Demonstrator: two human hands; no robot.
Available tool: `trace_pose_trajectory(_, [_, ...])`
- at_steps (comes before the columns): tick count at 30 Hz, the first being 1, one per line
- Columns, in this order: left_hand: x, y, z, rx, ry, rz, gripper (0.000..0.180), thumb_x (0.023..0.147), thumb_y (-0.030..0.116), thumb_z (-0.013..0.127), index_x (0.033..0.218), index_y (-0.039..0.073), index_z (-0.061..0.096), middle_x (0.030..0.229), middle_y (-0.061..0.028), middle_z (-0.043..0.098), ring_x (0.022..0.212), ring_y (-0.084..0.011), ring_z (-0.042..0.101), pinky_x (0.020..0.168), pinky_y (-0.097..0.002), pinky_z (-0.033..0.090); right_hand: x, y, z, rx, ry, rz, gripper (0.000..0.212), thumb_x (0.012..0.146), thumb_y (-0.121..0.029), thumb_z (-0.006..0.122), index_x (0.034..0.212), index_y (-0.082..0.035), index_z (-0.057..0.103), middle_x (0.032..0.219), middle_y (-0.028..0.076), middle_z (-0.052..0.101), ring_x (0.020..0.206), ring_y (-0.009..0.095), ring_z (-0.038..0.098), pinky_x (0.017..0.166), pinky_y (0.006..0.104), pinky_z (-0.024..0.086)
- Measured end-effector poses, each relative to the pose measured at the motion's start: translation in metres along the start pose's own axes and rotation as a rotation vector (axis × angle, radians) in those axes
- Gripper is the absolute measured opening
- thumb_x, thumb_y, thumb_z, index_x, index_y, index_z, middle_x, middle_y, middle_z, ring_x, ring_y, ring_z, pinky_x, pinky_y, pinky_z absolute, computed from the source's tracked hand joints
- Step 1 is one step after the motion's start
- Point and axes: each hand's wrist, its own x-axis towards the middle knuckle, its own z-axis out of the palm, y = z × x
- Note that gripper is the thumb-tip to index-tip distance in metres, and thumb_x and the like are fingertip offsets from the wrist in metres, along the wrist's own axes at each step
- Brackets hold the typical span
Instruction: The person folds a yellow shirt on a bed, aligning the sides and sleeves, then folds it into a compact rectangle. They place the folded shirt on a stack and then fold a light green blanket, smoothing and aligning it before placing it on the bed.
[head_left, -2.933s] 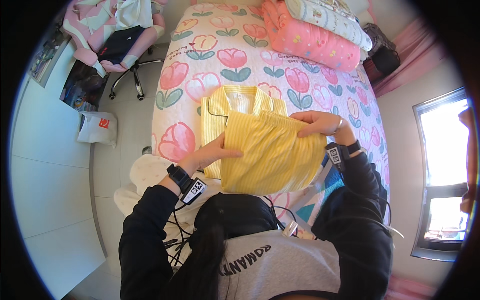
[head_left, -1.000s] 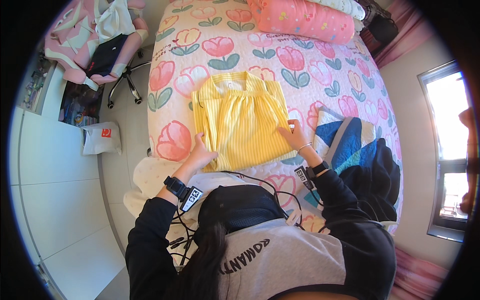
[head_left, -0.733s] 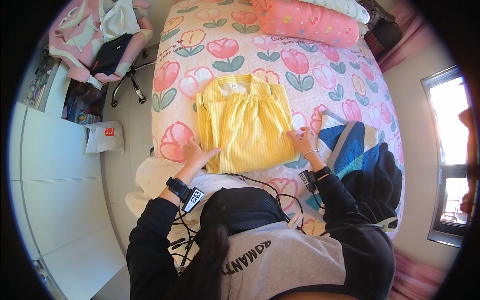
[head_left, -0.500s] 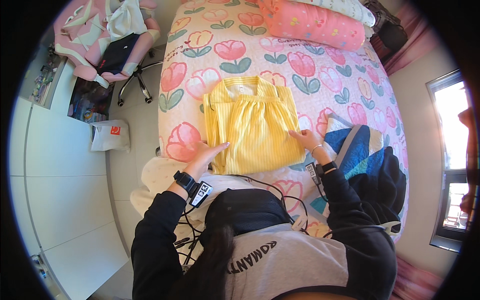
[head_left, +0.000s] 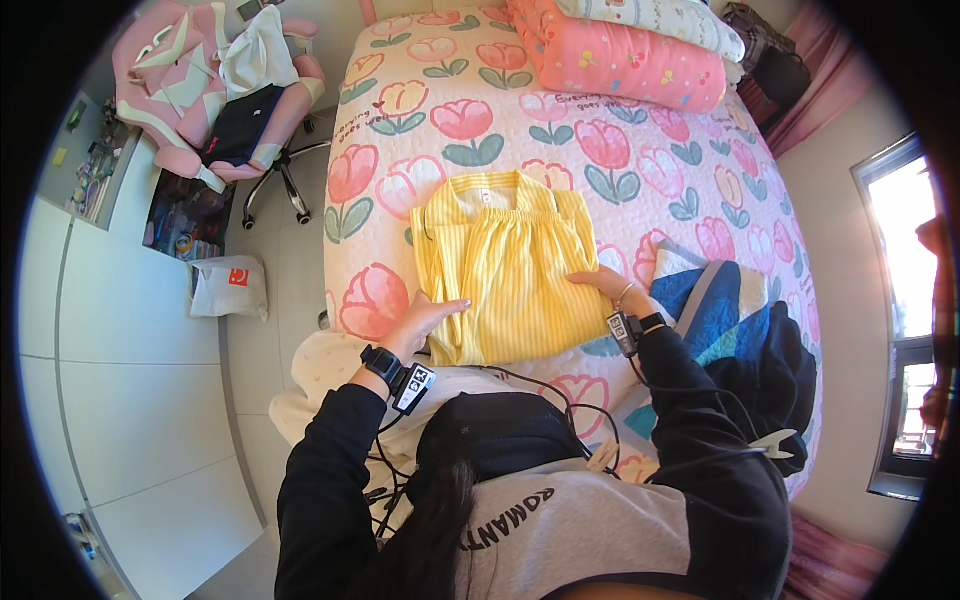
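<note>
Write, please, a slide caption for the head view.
Fingers of the left hand and right hand touch folded yellow striped clothes on a bed.

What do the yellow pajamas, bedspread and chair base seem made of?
Yellow pajamas: soft woven cloth, perhaps cotton, with a faint sheen; it creases and gathers. Bedspread: matte padded fabric, judging by its quilted puckers. Chair base: probably chromed metal, from its bright reflections, though coated plastic is possible.
</note>
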Motion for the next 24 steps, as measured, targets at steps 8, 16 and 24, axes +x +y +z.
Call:
trace_pose_trajectory(8, [-0.011,0.033,-0.006,-0.295,-0.108,-0.077,0.062,0.075,0.006,0.07,0.129,0.004,0.039,0.113,-0.0094,0.059,0.1,-0.0206,0.061,0.083,-0.0354,0.053,-0.019,-0.017,0.013,0.342,-0.018,0.109,0.037,0.083,-0.019,0.061,0.112,0.004,0.057,0.097,0.011,0.067,0.078,0.019,0.067,0.071,0.0292,0.054])
trace_pose_trajectory(16, [-0.073,0.083,-0.045,-0.209,-0.122,0.065,0.076,0.074,0.009,0.07,0.138,0.003,0.029,0.122,-0.0114,0.053,0.106,-0.0197,0.057,0.087,-0.0339,0.051,-0.052,-0.058,0.055,0.391,-0.119,0.053,0.035,0.084,-0.02,0.058,0.107,0.006,0.059,0.095,0.013,0.068,0.077,0.019,0.068,0.07,0.0293,0.055])
trace_pose_trajectory(24, [-0.143,0.097,-0.145,-0.364,-0.079,0.204,0.081,0.073,0.007,0.07,0.14,0.006,0.025,0.129,-0.0128,0.049,0.113,-0.0227,0.053,0.092,-0.0347,0.048,-0.046,-0.134,0.185,0.156,-0.028,0.002,0.035,0.081,-0.018,0.057,0.105,0.006,0.061,0.091,0.014,0.068,0.074,0.019,0.068,0.069,0.0286,0.054])
